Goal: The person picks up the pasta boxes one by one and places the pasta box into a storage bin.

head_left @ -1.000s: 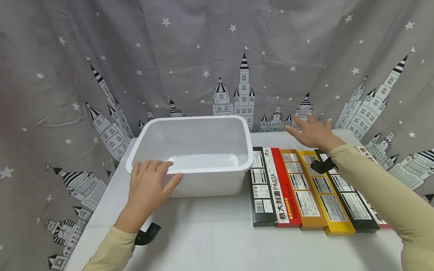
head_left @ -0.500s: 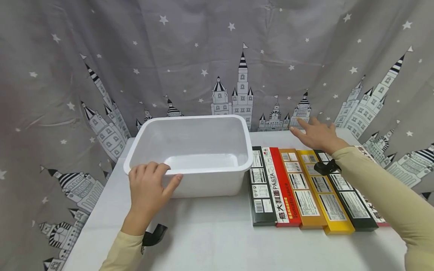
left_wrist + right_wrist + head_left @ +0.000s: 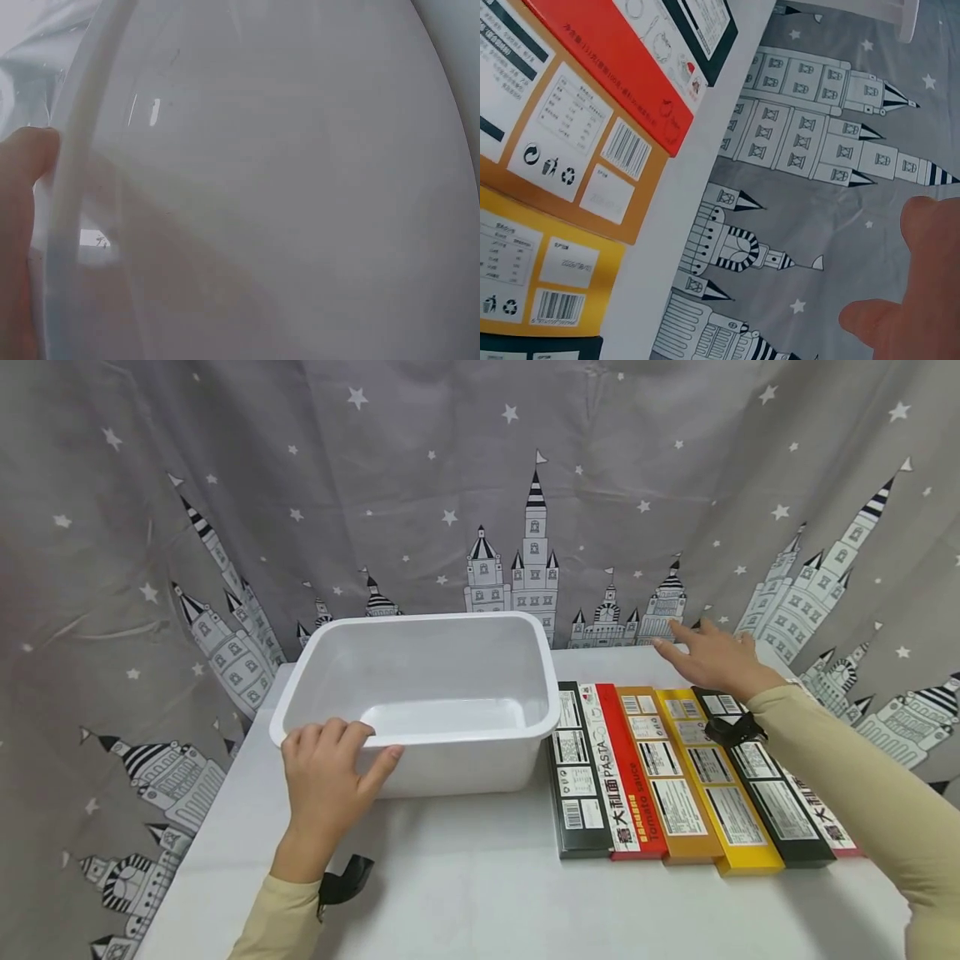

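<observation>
In the head view a white plastic tub [image 3: 457, 768] stands left of centre. My left hand [image 3: 326, 785] grips its near rim at the left corner, with the fingers over the edge and the thumb along it. The left wrist view is filled by the tub's outer wall [image 3: 300, 187]; one digit touches the rim there. My right hand [image 3: 716, 656], holding nothing, hovers with spread fingers beyond the far ends of the pasta boxes. These include black [image 3: 583, 835], red-and-white [image 3: 622, 777], orange [image 3: 686, 852] and yellow [image 3: 750, 860] ones, lying side by side. The right forearm hides part of the rightmost boxes.
All of this is on a white table [image 3: 480, 893]. Behind it hangs a grey curtain [image 3: 420, 485] printed with castles and stars. The leftmost black box lies close to the tub's right side. A white tub edge [image 3: 906, 22] shows in the right wrist view.
My right hand has shifted slightly to the right above the far ends of the boxes. The left hand keeps its place on the tub's rim. The head view has moved a little.
</observation>
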Demonstrator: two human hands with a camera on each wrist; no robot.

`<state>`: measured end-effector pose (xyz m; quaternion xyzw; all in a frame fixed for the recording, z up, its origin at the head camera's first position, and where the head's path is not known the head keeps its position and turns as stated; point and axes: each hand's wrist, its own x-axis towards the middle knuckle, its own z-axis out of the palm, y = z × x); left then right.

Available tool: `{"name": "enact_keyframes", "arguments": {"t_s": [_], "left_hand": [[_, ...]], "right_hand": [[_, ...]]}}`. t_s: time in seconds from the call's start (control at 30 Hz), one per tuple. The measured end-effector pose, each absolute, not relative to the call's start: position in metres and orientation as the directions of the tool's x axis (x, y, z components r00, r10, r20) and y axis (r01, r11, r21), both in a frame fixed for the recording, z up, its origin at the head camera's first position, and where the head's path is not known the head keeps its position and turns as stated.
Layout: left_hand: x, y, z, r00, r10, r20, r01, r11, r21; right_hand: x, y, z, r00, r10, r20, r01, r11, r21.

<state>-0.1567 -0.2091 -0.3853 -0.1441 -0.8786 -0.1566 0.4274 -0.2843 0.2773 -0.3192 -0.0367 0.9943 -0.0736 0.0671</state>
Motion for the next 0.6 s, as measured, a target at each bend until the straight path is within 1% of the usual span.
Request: {"name": "enact_keyframes", "arguments": {"t_s": [0.2,0.43,0.6], "left_hand": [[-0.157,-0.209,-0.385,-0.589,0.113,0.8,0.392,0.906,0.161],[-0.156,-0.208,-0.385,-0.588,0.108,0.801,0.388,0.907,0.162],[-0.156,-0.207,-0.385,-0.592,0.109,0.798,0.389,0.907,0.164]], "right_hand": [[-0.276,0.294,-0.323,-0.987,-0.082,-0.138,-0.057,0.983,-0.176],[-0.265,0.326,-0.332,-0.984,-0.042,-0.175,-0.007,0.981,-0.195],[-0.254,0.351,-0.341,-0.981,-0.016,-0.195,0.021,0.982,-0.189]]}}
